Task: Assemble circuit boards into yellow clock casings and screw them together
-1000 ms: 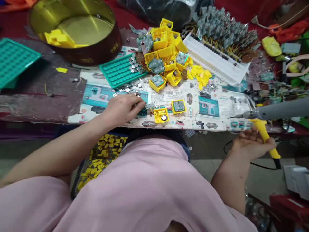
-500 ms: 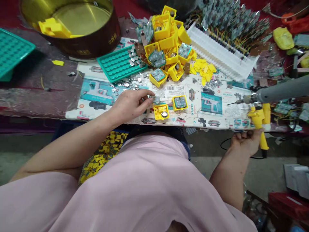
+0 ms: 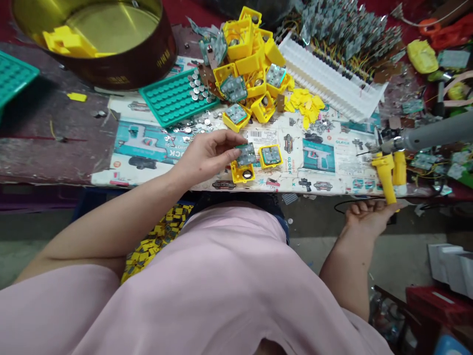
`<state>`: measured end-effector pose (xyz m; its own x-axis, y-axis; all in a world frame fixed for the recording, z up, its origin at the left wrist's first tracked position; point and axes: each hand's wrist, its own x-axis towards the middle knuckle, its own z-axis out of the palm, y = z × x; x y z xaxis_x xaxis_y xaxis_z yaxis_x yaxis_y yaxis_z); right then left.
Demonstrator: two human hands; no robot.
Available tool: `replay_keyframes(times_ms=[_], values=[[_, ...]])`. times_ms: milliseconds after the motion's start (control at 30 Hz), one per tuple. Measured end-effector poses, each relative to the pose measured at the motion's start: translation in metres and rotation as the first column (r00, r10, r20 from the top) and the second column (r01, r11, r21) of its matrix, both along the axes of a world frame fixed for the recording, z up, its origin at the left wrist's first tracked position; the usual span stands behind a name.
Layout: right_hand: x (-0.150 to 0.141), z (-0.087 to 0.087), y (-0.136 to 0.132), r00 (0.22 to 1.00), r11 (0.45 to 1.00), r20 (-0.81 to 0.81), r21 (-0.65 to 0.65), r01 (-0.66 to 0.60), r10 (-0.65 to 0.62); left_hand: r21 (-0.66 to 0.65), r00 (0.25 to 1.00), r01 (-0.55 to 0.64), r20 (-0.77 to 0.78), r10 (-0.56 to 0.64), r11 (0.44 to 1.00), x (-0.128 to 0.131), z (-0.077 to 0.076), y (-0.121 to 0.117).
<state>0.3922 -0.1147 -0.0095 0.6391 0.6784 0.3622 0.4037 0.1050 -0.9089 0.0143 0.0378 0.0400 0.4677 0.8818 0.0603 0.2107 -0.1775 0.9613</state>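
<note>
My left hand (image 3: pixel 209 159) pinches a small green-grey circuit board (image 3: pixel 246 155) by its left edge. It is held just above an open yellow plastic case (image 3: pixel 243 173), where a round metal-rimmed part shows. Right of it sits another yellow case (image 3: pixel 271 156) with a board lying in it. At the bench's front edge on the right, my right hand (image 3: pixel 367 217) is turned palm up with curled fingers. Its thumb lies across the lower end of a yellow-handled tool (image 3: pixel 385 176); part of that grip is hidden.
Yellow cases (image 3: pixel 244 54) are piled at the back, beside a green tray (image 3: pixel 162 101) with loose button cells. A white foam rack (image 3: pixel 328 76) holds wired boards. A round tin (image 3: pixel 111 69) stands back left. A grey powered screwdriver (image 3: pixel 436 130) juts in from the right.
My left hand has raised and turned the circuit board, so its face now shows over the case. My right thumb has shifted across the yellow handle. The whole view has slid slightly.
</note>
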Motion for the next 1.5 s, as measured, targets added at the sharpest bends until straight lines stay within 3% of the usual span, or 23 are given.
replay_keyframes(times_ms=[100, 200, 233, 267, 333, 367, 467, 567, 700, 833, 1000, 1200, 1300, 1433, 1500], values=[[-0.037, 0.003, -0.009, 0.997, 0.996, -0.048, -0.076, 0.052, -0.055, 0.02, 0.999, 0.046, 0.01, -0.046, 0.999, 0.003, -0.002, 0.001], [-0.087, 0.017, -0.008, 0.993, 0.996, 0.12, -0.088, -0.005, 0.016, 0.046, 0.995, 0.081, 0.06, -0.084, 0.996, 0.007, -0.006, 0.003], [-0.102, 0.025, -0.002, 0.919, 0.986, 0.361, -0.095, -0.135, 0.161, 0.057, 0.992, 0.092, 0.078, -0.096, 0.994, 0.01, -0.007, 0.003], [-0.117, 0.033, 0.007, 0.777, 0.961, 0.571, -0.091, -0.261, 0.265, 0.068, 0.99, 0.105, 0.091, -0.111, 0.992, 0.012, -0.007, 0.003], [-0.139, 0.047, 0.031, 0.517, 0.887, 0.764, -0.154, -0.435, 0.386, 0.094, 0.984, 0.137, 0.098, -0.146, 0.986, 0.016, -0.006, 0.001], [-0.147, 0.052, 0.043, 0.435, 0.858, 0.81, -0.151, -0.492, 0.392, 0.117, 0.982, 0.152, 0.094, -0.163, 0.982, 0.017, -0.005, 0.0], [-0.159, 0.056, 0.072, 0.312, 0.789, 0.87, -0.132, -0.601, 0.383, 0.258, 0.983, 0.172, 0.015, -0.182, 0.951, 0.013, -0.002, -0.007], [-0.156, 0.053, 0.078, 0.26, 0.763, 0.893, -0.128, -0.634, 0.366, 0.499, 0.989, 0.133, -0.124, -0.082, 0.856, 0.001, -0.003, -0.019], [-0.148, 0.051, 0.07, 0.229, 0.724, 0.89, -0.148, -0.673, 0.394, 0.68, 0.973, 0.157, -0.232, 0.007, 0.716, -0.01, -0.018, -0.035], [-0.146, 0.05, 0.065, 0.217, 0.69, 0.88, -0.156, -0.707, 0.422, 0.713, 0.964, 0.178, -0.263, 0.024, 0.678, -0.009, -0.032, -0.04], [-0.145, 0.051, 0.065, 0.185, 0.642, 0.862, -0.192, -0.742, 0.471, 0.745, 0.968, 0.183, -0.25, 0.014, 0.641, -0.008, -0.034, -0.038], [-0.143, 0.06, 0.065, 0.179, 0.63, 0.81, -0.274, -0.727, 0.558, 0.844, 0.972, 0.135, -0.215, 0.097, 0.519, -0.013, -0.039, -0.04], [-0.15, 0.066, 0.066, 0.238, 0.652, 0.757, -0.305, -0.694, 0.608, 0.858, 0.967, 0.161, -0.236, 0.096, 0.488, -0.016, -0.04, -0.041], [-0.164, 0.073, 0.071, 0.366, 0.733, 0.704, -0.323, -0.599, 0.609, 0.835, 0.968, 0.19, -0.248, 0.045, 0.516, -0.018, -0.042, -0.042], [-0.172, 0.076, 0.073, 0.391, 0.759, 0.704, -0.327, -0.562, 0.593, 0.831, 0.966, 0.2, -0.255, 0.037, 0.52, -0.02, -0.043, -0.043]])
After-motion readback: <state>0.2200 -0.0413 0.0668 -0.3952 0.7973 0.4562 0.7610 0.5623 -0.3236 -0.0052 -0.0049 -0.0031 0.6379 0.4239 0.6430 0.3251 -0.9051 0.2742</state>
